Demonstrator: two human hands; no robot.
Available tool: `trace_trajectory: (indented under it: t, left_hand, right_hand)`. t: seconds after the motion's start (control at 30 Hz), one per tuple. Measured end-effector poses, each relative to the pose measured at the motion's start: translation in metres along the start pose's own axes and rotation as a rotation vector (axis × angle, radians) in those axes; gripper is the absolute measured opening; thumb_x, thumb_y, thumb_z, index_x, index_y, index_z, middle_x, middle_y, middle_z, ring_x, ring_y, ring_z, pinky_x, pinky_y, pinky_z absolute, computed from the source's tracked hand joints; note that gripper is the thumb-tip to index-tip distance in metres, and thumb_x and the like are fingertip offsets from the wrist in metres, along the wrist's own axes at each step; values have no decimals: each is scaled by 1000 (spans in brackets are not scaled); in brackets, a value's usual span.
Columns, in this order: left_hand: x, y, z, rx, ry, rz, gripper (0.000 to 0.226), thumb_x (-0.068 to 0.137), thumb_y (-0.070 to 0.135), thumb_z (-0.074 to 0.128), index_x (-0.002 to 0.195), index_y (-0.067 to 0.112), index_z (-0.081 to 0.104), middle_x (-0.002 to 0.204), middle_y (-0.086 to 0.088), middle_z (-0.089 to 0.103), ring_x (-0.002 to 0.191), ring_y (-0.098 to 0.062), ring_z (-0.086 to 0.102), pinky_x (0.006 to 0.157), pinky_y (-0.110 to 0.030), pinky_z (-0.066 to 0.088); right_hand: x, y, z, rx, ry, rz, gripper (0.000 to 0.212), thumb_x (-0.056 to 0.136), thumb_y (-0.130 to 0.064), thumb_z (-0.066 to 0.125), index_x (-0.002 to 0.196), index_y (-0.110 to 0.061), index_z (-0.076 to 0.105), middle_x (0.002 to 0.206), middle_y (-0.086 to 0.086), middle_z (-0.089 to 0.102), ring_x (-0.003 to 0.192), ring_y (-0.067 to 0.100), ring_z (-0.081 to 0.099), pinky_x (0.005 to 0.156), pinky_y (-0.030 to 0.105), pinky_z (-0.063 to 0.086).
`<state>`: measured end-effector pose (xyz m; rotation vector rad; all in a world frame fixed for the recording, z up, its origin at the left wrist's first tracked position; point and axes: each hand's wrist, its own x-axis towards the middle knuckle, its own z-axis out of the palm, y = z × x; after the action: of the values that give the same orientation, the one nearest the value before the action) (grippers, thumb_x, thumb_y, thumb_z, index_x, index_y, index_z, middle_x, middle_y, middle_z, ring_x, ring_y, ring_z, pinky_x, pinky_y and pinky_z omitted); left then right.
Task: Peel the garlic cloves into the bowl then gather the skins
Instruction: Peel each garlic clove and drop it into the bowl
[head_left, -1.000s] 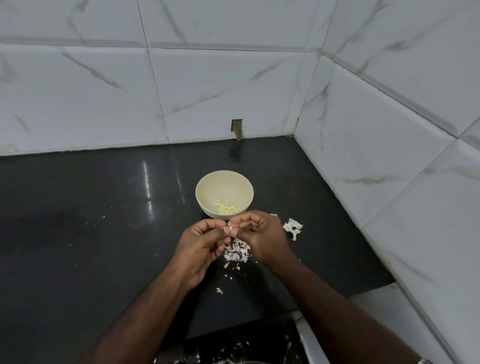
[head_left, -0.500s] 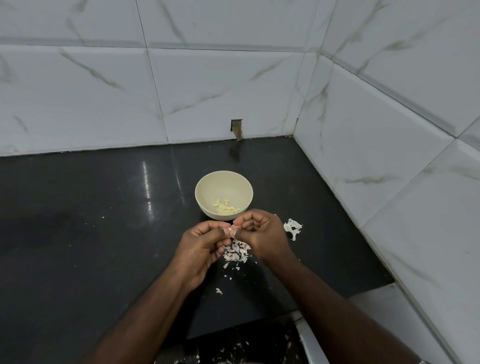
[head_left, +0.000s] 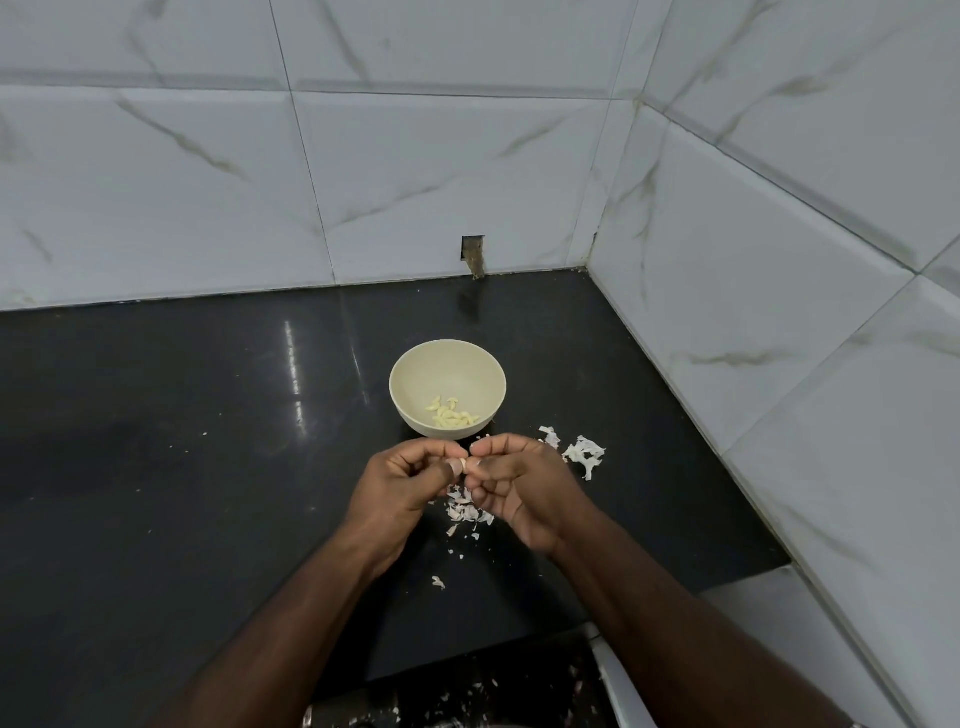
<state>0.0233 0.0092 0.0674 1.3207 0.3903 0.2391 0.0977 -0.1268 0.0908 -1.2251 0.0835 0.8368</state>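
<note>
Two hands | left hand (head_left: 400, 480) and right hand (head_left: 511, 483) pinch one garlic clove (head_left: 466, 464) | grip: fingertip pinch, skins (head_left: 465, 512) beneath | judged small, slippery, papery-skinned.

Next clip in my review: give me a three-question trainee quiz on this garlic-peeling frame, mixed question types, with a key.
1. True or false: the bowl already holds peeled cloves.
2. Multiple choice: what do the left hand and right hand pinch between them? A) a knife B) a garlic clove C) a spoon
3. Fill in: the loose skins lie on the black ______, some below the hands and some to the right of the bowl.

Key: 1 true; 2 B; 3 counter.
</note>
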Motion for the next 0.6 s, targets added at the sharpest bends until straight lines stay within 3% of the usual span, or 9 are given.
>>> trace_trajectory:
  t: [0.17, 0.3, 0.43, 0.6]
  left_hand:
    - [0, 0, -1, -25, -35, 21, 16, 87, -6, 67, 89, 8, 77, 79, -9, 71, 64, -9, 57, 64, -21, 49]
    - [2, -1, -2, -14, 6, 40, 14, 84, -5, 71, 89, 7, 76, 80, -13, 72, 65, -10, 63, 64, -21, 51]
    - [4, -3, -3, 19, 14, 44, 11, 81, -2, 76, 89, 5, 75, 84, -19, 73, 74, -19, 66, 70, -27, 54]
    - [9, -4, -4, 14, 41, -5, 13, 83, -7, 71, 92, 2, 70, 80, -14, 68, 65, -12, 60, 62, -24, 48]
  right_hand:
    - [2, -1, 0, 81, -36, 68, 17, 91, 10, 56, 103, 0, 62, 77, 14, 67, 65, 18, 65, 62, 26, 55]
    - [4, 0, 1, -103, -7, -80, 21, 92, 5, 62, 113, 4, 63, 83, 16, 72, 71, 20, 69, 70, 30, 59]
    - [5, -2, 2, -227, 8, -179, 26, 82, 6, 74, 106, 3, 65, 89, 20, 72, 77, 22, 70, 71, 30, 61]
    - [7, -1, 1, -346, 32, -274, 25, 82, 14, 70, 103, 2, 66, 95, 22, 73, 80, 22, 72, 76, 33, 62]
